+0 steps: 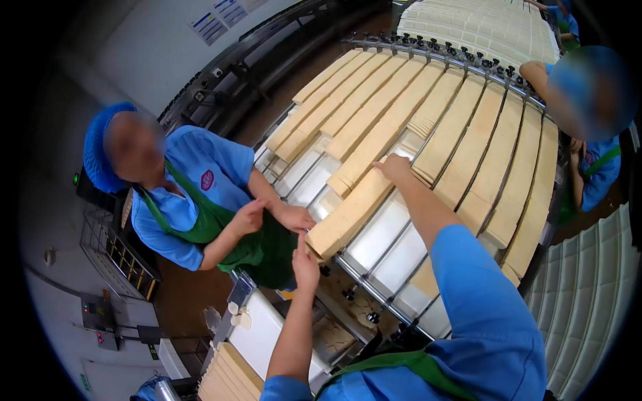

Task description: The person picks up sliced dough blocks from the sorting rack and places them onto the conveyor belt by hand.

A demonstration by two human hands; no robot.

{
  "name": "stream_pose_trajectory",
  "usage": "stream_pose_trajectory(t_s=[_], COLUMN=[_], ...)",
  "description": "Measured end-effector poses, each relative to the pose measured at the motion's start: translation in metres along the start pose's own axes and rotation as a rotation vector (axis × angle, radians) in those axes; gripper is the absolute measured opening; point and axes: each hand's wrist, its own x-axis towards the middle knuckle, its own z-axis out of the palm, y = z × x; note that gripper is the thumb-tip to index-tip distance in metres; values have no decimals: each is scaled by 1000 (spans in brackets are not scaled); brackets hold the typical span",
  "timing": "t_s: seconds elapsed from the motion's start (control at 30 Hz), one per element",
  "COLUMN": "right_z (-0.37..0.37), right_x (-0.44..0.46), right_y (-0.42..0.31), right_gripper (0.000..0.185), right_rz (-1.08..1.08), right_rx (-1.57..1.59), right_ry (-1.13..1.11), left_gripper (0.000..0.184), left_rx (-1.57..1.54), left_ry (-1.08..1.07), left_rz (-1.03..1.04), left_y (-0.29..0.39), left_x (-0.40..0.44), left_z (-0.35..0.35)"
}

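Note:
A long pale-yellow row of thin, flat pieces [354,217] lies at a slant on the lane conveyor, between my two hands. My left hand [306,273] is at its near end, index finger stretched up against the end face, the other fingers curled. At the far end, my right hand [394,168] closes over the row, with a finger pointing left; part of its grip is hidden. White conveyor belt [384,250] shows beside the row. A co-worker's hand [294,218] is close to the near end, left of my left hand.
More pale-yellow rows [468,154] fill lanes between metal rods. A roller bar with black knobs [461,57] crosses the far end. Co-workers stand at left [200,194] and far right [595,160]. A white side belt [271,334] carries stacked pieces [231,377] below.

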Motion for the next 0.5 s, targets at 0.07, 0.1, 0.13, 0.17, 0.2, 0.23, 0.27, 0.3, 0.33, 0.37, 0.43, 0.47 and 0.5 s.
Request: stream_pose_trajectory(t_s=[0.07,0.1,0.13,0.17,0.2,0.23,0.27,0.3,0.33,0.37,0.43,0.47,0.5], right_z=[-3,1,5,9,10,11,11,4,-9,-21,-35,-40,-30], right_x=[9,15,22,26,29,30,32,31,26,21,14,12,18], right_y=[14,19,23,28,34,42,50,52,51,51,56,56,64], right_gripper=[83,83,81,78,78,74,70,70,69,70,70,71,71], right_rz=[24,30,58,85,92,51,10,18,57,94,46,-13,-14], right_rx=[-14,-11,-33,-58,-63,-58,-56,-63,73,211,133,56,52], right_ry=[50,48,150,251,254,352,451,454,290,125,194,262,257], left_gripper=[61,61,62,62,63,64,65,65,65,65,65,66,67], left_rx=[-29,-35,-79,-83,-107,-132,-120,-128,-159,-189,-179,-251,-324], left_ry=[-18,-25,-49,-54,-80,-108,-95,-101,-89,-77,-60,-122,-184], left_rz=[13,8,20,24,9,-5,57,63,51,38,40,-4,-50], left_y=[8,14,21,24,24,25,27,22,15,8,21,36,47], left_x=[6,10,14,17,20,22,22,23,24,27,31,33,36], left_z=[13,20,23,30,37,45,53,63,74,84,84,78,74])
